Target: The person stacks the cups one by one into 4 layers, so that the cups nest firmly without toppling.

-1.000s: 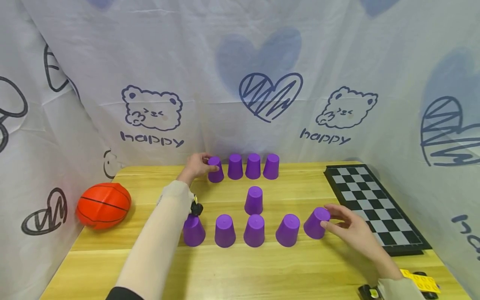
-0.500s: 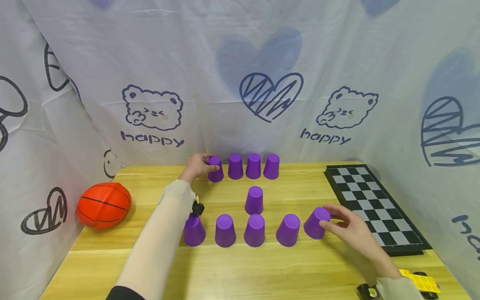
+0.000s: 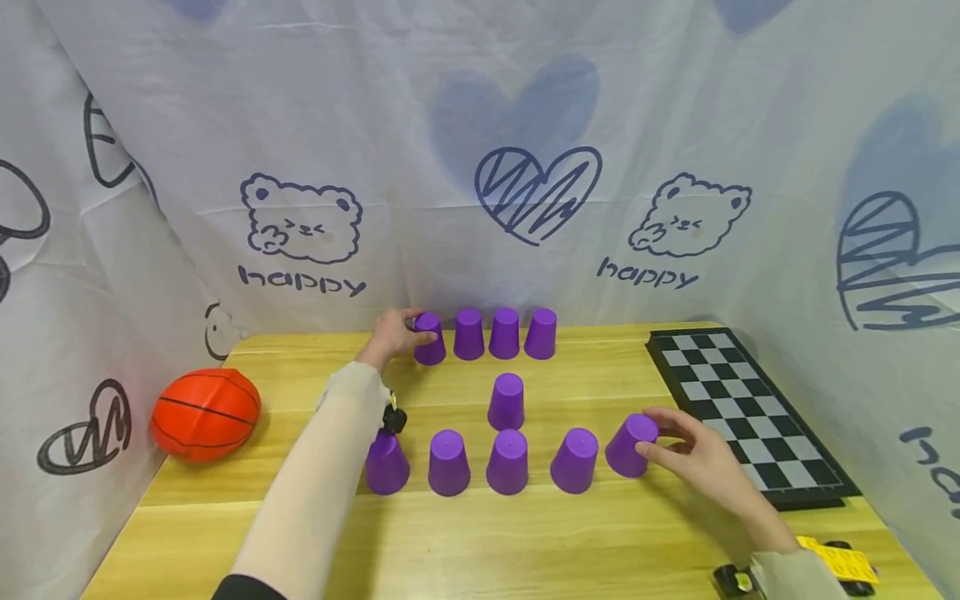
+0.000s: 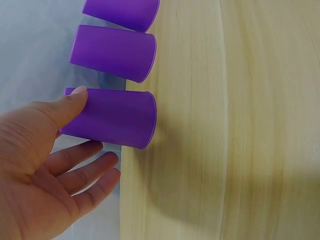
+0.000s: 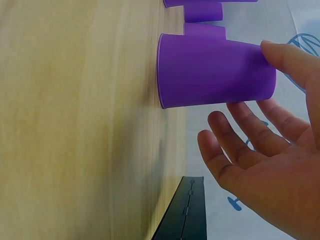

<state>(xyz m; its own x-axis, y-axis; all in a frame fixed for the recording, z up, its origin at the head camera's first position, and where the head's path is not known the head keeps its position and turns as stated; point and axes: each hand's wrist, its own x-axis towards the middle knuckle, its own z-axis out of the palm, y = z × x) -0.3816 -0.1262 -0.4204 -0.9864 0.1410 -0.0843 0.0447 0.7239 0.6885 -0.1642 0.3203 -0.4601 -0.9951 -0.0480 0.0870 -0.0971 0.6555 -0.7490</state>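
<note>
Purple cups stand upside down on the wooden table. At the back row's left end, my left hand (image 3: 392, 336) pinches a purple cup (image 3: 431, 343) between thumb and fingers. The left wrist view has the thumb near the top of this cup (image 4: 112, 117), the other fingers spread below. My right hand (image 3: 697, 458) pinches the rightmost cup (image 3: 628, 447) of the front row. In the right wrist view the thumb touches that cup's (image 5: 215, 70) narrow end, with fingertips on its far side. Both held cups appear to rest on the tabletop.
Three more cups line the back row, including one cup (image 3: 541, 335) at its right end. A lone cup (image 3: 506, 402) stands between the rows. Several cups fill the front row. Around are a red ball (image 3: 206, 415), a checkerboard (image 3: 738, 408) and a yellow toy brick vehicle (image 3: 840, 562).
</note>
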